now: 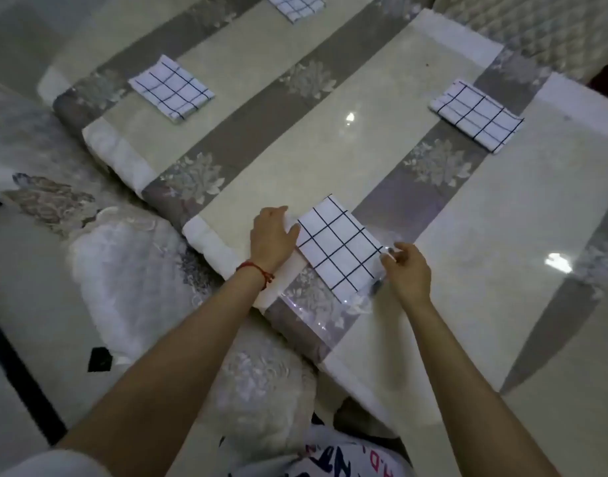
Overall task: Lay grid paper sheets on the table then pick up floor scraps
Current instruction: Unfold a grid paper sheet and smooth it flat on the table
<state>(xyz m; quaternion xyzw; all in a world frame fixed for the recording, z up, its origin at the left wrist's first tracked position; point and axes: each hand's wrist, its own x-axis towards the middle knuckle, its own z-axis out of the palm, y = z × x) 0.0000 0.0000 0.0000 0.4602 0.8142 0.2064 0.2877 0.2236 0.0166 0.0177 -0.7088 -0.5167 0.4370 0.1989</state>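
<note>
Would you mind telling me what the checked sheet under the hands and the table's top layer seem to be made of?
Checked sheet: white with dark grid lines, matte and flat; it looks like paper, possibly folded cloth. Table's top layer: probably clear glossy plastic over patterned cloth, judging by lamp glare and the transparent edge.

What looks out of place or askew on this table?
Little stands out. Four grid sheets lie flat and apart; the far one is cropped. The left hand and right hand touch the nearest sheet.

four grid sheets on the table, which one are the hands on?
The white black-gridded sheet at the near table edge: left hand presses its left side, right hand pinches its right corner. The other three lie untouched farther away.
</note>
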